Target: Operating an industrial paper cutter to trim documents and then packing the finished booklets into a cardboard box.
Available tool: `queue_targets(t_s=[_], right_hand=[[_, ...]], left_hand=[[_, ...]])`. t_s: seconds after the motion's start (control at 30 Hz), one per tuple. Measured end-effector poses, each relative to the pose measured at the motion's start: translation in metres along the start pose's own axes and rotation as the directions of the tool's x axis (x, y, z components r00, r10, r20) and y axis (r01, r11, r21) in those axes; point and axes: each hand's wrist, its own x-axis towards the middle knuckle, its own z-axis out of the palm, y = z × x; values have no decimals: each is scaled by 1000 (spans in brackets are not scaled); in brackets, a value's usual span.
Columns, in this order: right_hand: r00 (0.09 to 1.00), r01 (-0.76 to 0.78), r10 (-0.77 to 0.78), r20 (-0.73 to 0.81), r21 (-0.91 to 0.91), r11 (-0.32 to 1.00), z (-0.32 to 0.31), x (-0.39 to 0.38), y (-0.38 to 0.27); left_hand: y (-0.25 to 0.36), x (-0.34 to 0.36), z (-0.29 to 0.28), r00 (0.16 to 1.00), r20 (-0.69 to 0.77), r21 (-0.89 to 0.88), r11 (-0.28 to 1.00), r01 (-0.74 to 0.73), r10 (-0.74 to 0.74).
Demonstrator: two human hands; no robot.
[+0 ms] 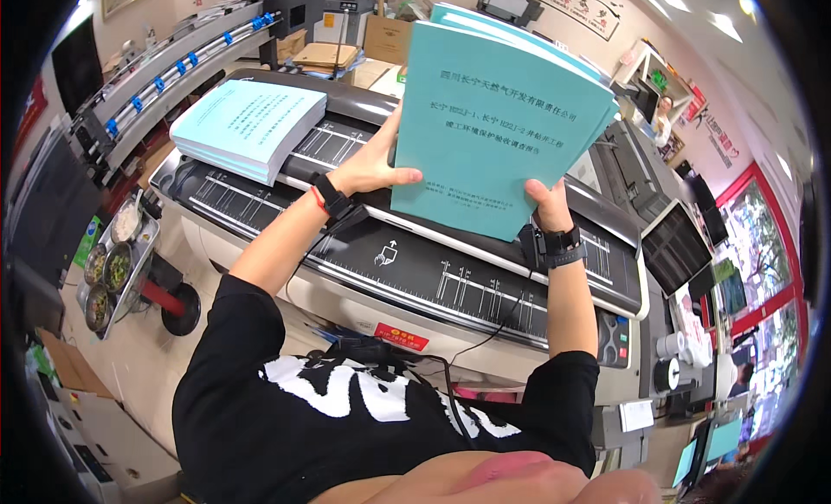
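Observation:
Between my two hands stands an upright stack of teal-covered booklets (493, 140), its front cover facing me. My left hand (376, 162) grips the stack's left edge, thumb on the front cover and the other fingers out of sight behind. At the lower right edge my right hand (551, 208) holds on the same way, thumb in front. The booklets fan slightly apart at the top right. A second stack of teal booklets (247, 127) lies flat to the left, on the black top of a wide-format scanner or printer (389, 257). Whether the held stack touches the machine is hidden.
A long machine with blue rollers (186, 67) stands at the far left. Bowls of food sit on a metal tray (143, 270) left of me. A dark monitor (679, 244) is at the right, a cardboard box (388, 39) at the back. A thin cable (498, 331) crosses the machine's front.

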Motion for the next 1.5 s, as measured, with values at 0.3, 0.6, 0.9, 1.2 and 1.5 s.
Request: queue_targets(t_s=[0.3,0.6,0.9,1.2,1.5], right_hand=[[1000,-19,19,1,113,993,6,10,-1],[991,122,-130,-41,-155,980,10,-9,-26],[998,41,-44,-37,-77,996,-18,-2,8],[997,21,-24,-79,-37,999,-52,10,42],[927,-162,178,-329,77,984,-33,-26,-9]], left_hand=[[4,21,12,990,-138,-194,979,-53,27],[11,3,8,967,-159,13,980,-200,200],[6,40,-10,999,30,-11,1000,-30,30],[-16,49,-14,962,-115,142,963,-231,248],[35,34,-16,961,-166,-199,946,-255,224]])
